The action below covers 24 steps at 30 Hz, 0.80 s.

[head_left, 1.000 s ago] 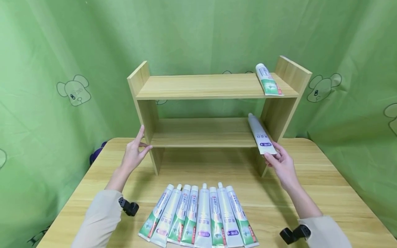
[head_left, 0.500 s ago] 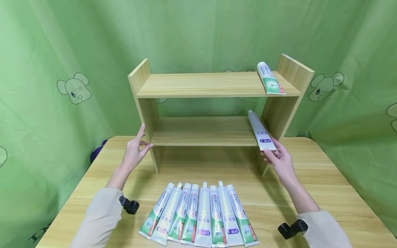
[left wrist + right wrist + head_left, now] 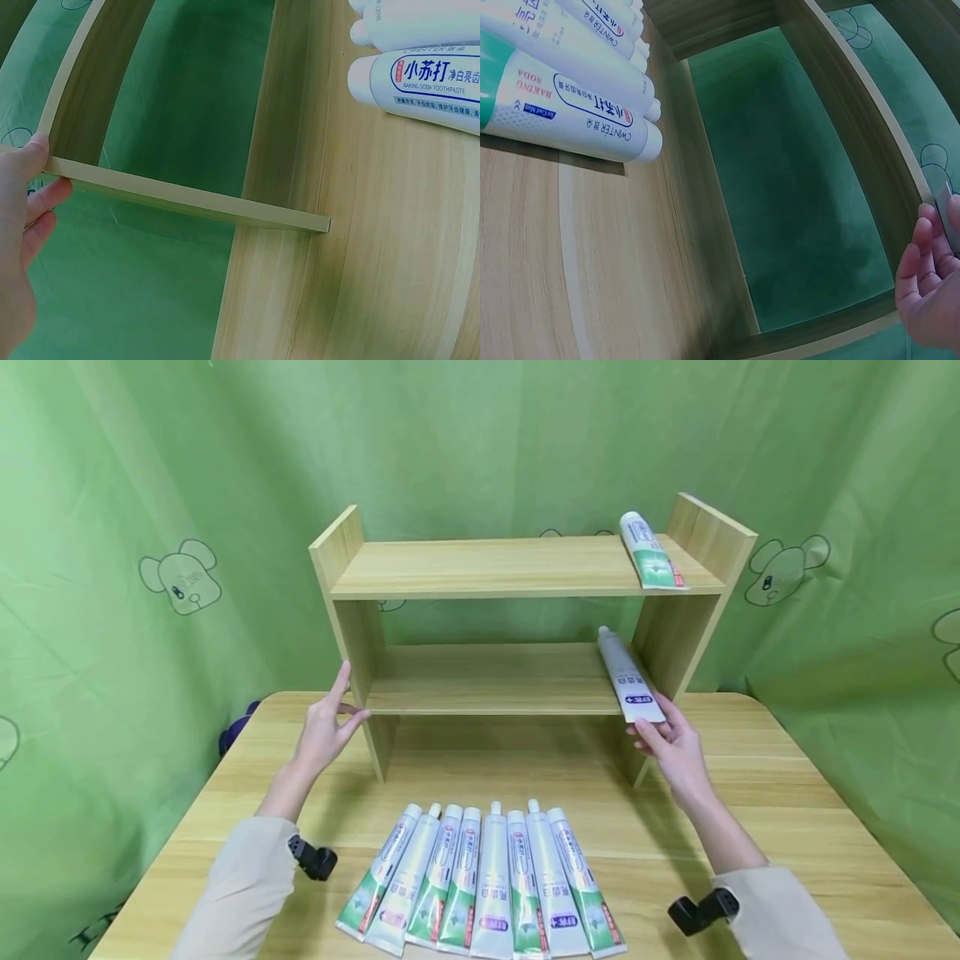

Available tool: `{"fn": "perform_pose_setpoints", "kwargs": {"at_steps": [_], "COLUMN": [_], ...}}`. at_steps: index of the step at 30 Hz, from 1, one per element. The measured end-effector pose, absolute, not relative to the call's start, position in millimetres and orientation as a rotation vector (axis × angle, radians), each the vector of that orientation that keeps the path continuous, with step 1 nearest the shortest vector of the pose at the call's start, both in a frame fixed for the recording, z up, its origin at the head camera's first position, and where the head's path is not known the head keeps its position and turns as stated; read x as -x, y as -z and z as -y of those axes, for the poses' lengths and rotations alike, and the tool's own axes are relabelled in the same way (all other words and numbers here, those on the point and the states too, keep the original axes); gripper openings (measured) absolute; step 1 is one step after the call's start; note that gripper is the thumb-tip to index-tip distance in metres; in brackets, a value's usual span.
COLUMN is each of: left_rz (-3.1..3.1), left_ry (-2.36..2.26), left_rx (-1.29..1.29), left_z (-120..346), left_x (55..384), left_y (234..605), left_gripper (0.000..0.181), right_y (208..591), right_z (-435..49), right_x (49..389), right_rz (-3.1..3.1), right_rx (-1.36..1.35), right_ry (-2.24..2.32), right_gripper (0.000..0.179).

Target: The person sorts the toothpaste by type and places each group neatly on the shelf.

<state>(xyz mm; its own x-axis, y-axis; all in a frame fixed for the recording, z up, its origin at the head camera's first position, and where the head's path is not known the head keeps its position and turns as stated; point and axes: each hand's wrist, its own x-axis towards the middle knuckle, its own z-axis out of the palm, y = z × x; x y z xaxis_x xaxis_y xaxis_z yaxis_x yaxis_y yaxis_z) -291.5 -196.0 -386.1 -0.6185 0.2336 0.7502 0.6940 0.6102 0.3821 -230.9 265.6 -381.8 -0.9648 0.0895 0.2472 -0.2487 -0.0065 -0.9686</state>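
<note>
My right hand [image 3: 678, 758] pinches the flat end of a white toothpaste tube [image 3: 627, 672] with purple lettering. This tube lies on the middle level of a wooden shelf rack [image 3: 480, 700], close to the right side panel, its cap toward the back. In the right wrist view only a bit of the tube's end shows between thumb and fingers. My left hand [image 3: 321, 735] grips the front edge of the rack's left side panel [image 3: 176, 193], thumb and fingers on either side. A green-and-white toothpaste tube [image 3: 648, 553] rests on the top level at the right.
Several toothpaste tubes [image 3: 492, 877], some white and some green-and-white, lie fanned out on the wooden table [image 3: 795, 793] before the rack, caps toward it. A green curtain [image 3: 465, 443] with mouse drawings hangs behind and at both sides.
My right hand has pushed the white tube slightly farther back onto the middle level, its flat end now nearer the shelf edge. The left hand has stayed in place.
</note>
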Motion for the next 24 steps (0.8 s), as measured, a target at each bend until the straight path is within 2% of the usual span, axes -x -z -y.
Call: {"fn": "perform_pose_setpoints", "kwargs": {"at_steps": [12,24], "left_rz": [2.17,2.17], "left_ry": [0.888,0.904], "left_rx": [0.717,0.722], "left_z": [196,195], "left_x": [291,291], "left_y": [386,385], "left_gripper": [0.096,0.094], "right_y": [381,383], "right_z": [-266,-273], "right_x": [229,211], "right_rz": [2.026,2.065], "right_rx": [-0.123,-0.109], "right_ry": [-2.078,-2.052], "right_gripper": [0.068,0.063]}}
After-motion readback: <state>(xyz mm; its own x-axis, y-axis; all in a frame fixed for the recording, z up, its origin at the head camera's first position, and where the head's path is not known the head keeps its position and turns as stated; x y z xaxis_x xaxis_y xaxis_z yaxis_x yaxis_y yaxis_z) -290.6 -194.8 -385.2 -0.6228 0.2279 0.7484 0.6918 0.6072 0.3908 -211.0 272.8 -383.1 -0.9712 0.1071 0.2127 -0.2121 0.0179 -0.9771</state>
